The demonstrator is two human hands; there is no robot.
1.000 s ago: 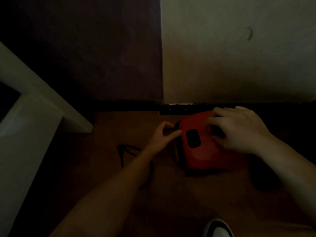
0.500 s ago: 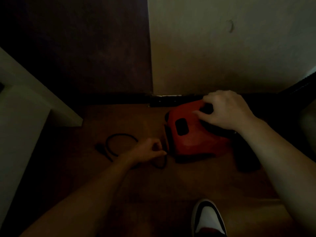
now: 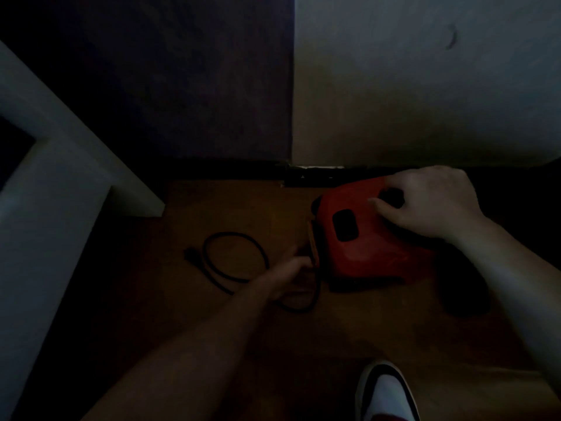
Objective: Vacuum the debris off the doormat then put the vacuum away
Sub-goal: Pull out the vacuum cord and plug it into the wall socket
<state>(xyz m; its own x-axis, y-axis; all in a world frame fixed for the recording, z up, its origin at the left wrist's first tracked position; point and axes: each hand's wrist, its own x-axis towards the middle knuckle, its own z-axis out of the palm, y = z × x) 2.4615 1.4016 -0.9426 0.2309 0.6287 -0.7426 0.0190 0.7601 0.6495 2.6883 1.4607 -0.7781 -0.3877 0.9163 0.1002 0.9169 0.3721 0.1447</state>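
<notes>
Down on the brown floor beside the wall's dark baseboard, the red vacuum sits with its rear close to the wall, and we have both hands on the job. Our right hand is clamped over the top of the vacuum, fingers hooked into its dark handle opening and thumb pressed on the red shell. Our left hand reaches in low at the vacuum's near end, fingers curled on the power cord close to where it leaves the body, though the light there is poor. The rest of the cord lies in a loose loop on the floor, its plug free at the far side. We cannot make out the doormat or any debris with certainty. We judge that the cord is the step in hand, either paid out for use or gathered for storage; we cannot tell which. The next move calls for holding the vacuum steady with the right hand while the left works the cord without kinking it. Our shoe stands near the lower edge.
</notes>
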